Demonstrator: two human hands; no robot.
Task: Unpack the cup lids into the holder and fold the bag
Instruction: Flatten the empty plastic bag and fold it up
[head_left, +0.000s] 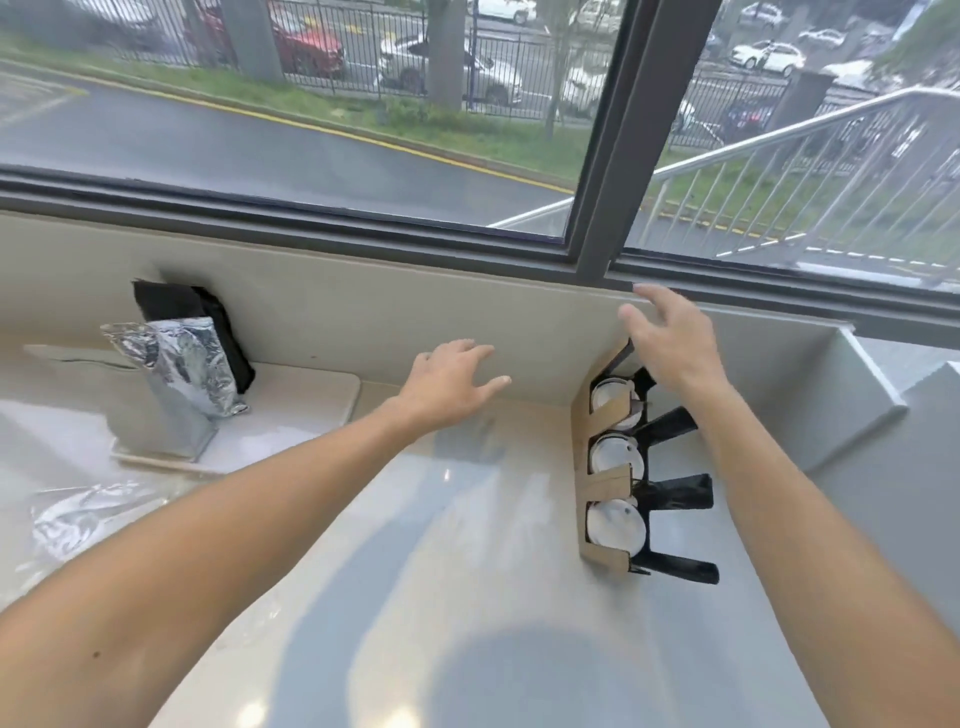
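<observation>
A lid holder (605, 488) of brown card and black dividers stands on the counter at the right, with white cup lids (615, 525) in its three slots. My right hand (670, 338) hovers above the holder's far end, fingers spread and holding nothing. My left hand (447, 382) reaches forward over the counter left of the holder, fingers straight and empty. A crumpled clear plastic bag (88, 514) lies flat at the left edge of the counter.
A silver foil pouch (171, 384) stands upright at the back left with a black pouch (208, 322) behind it, on a pale tray (291, 410). A low beige wall (415, 306) under the window borders the glossy counter (467, 597).
</observation>
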